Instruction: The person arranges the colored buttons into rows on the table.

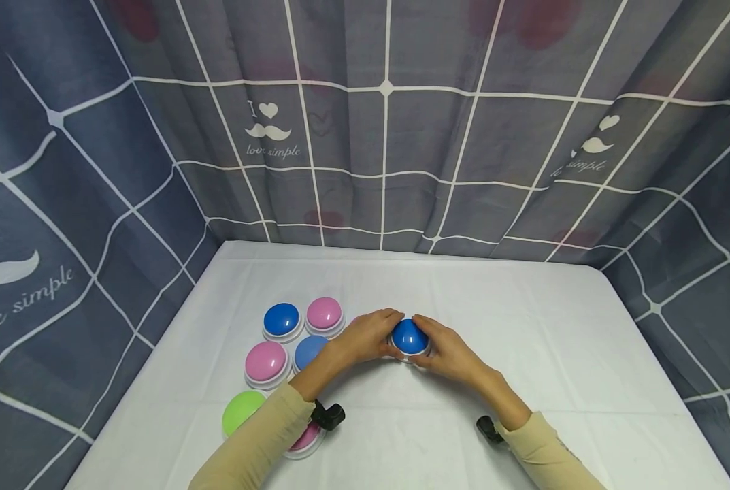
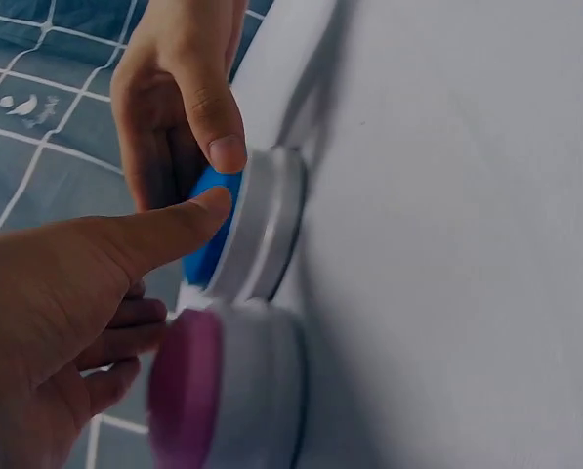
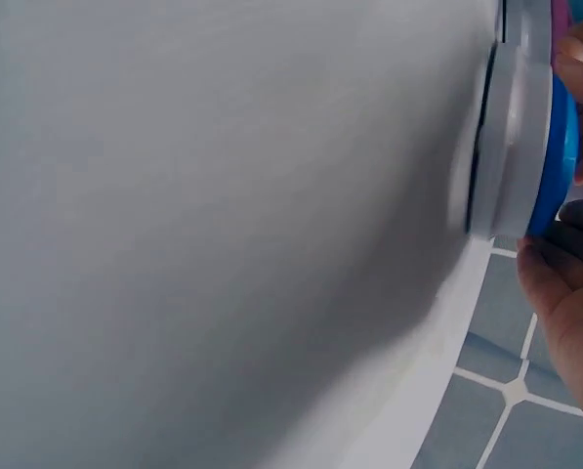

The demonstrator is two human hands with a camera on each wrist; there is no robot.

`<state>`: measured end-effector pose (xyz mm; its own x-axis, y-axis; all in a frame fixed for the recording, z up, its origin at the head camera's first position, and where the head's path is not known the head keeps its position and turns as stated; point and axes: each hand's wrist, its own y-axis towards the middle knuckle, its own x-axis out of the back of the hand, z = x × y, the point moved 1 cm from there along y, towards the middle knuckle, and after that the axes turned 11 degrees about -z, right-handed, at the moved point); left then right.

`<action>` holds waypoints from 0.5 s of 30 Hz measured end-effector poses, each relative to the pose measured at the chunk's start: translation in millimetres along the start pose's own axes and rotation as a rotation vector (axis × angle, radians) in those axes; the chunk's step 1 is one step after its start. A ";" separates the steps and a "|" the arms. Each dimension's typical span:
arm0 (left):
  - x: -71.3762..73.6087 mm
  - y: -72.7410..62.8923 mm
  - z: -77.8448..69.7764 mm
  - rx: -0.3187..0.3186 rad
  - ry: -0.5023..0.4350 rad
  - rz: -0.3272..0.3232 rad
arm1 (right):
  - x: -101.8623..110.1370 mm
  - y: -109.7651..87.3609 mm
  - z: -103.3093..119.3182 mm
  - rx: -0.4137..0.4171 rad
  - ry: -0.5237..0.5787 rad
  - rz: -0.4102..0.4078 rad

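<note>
A blue dome push button [image 1: 410,337] on a round white base sits on the white-covered table, between my two hands. From its left side, my left hand [image 1: 366,336] holds it, thumb at the near edge and fingers toward the far edge. My right hand [image 1: 453,352] grips the opposite side the same way. In the left wrist view the left thumb [image 2: 188,223] lies across the blue dome's edge. A pink button [image 2: 186,386] stands right beside the blue one there, mostly hidden by my left hand in the head view.
On the left stand a dark blue button [image 1: 281,319], pink buttons [image 1: 324,313], a lighter blue button [image 1: 310,351] and a green button [image 1: 242,410]. My left forearm partly covers the nearest ones. A grid-patterned curtain [image 1: 352,136] surrounds the table's back and sides.
</note>
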<state>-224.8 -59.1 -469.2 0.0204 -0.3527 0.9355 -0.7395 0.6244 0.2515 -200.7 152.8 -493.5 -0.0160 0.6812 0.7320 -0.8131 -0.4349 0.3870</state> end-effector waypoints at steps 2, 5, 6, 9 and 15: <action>6.2 -2.6 1.8 0.039 -0.029 -0.017 | -0.6 3.3 2.2 0.002 -0.005 -0.024; 19.8 -8.7 6.6 0.116 -0.078 -0.034 | -1.4 11.1 8.1 -0.010 0.002 -0.056; 25.1 -11.5 8.6 0.144 -0.094 -0.033 | -2.0 14.3 10.3 -0.015 0.007 -0.064; 38.8 -21.3 19.1 0.224 -0.125 -0.034 | -6.3 26.2 18.1 -0.020 0.016 -0.073; 61.0 -45.3 50.4 0.316 -0.080 -0.085 | -26.4 59.5 38.4 0.006 0.006 -0.005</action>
<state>-224.0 -144.0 -436.0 0.0470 -0.4559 0.8888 -0.9099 0.3477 0.2264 -226.3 86.4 -468.2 -0.0155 0.6872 0.7263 -0.8095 -0.4350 0.3943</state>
